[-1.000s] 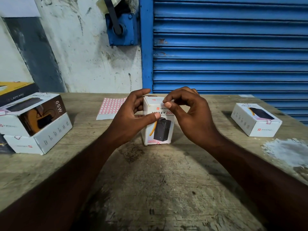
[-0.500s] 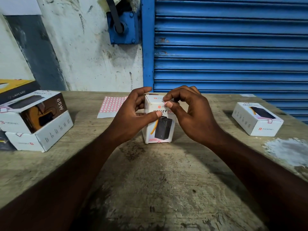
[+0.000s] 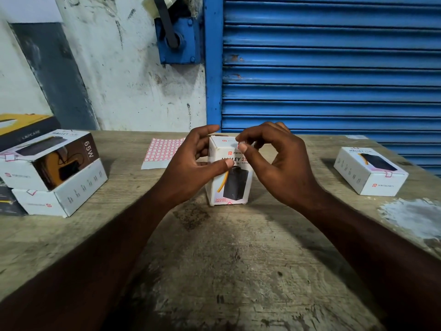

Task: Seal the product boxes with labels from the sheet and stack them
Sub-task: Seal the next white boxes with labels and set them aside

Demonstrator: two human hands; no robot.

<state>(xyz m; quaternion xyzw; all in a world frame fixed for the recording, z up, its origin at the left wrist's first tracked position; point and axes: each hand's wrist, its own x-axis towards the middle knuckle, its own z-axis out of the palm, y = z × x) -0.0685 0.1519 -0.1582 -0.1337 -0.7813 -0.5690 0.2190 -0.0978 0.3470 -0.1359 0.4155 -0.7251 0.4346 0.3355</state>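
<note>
A white product box (image 3: 235, 185) stands upright on the wooden table (image 3: 214, 259) at the centre. My left hand (image 3: 191, 168) grips its left side, thumb across the front. My right hand (image 3: 269, 161) pinches at the box's top front edge, thumb and forefinger pressed on a small pink-edged label (image 3: 239, 146) there. The label sheet (image 3: 162, 151), a grid of pink-bordered stickers, lies flat behind my left hand. At the left, two white boxes (image 3: 52, 173) sit stacked, the upper one with a label on its corner. One more white box (image 3: 370, 170) lies at the right.
A yellow and black carton (image 3: 23, 127) sits behind the stack at the far left. A blue roller shutter (image 3: 329, 68) and a blue wall box (image 3: 177, 40) stand behind the table. A pale patch (image 3: 410, 216) marks the table's right side.
My right thumb and forefinger have shifted slightly on the box's top edge. The box and my left hand stay in place; the view has drifted a little.
</note>
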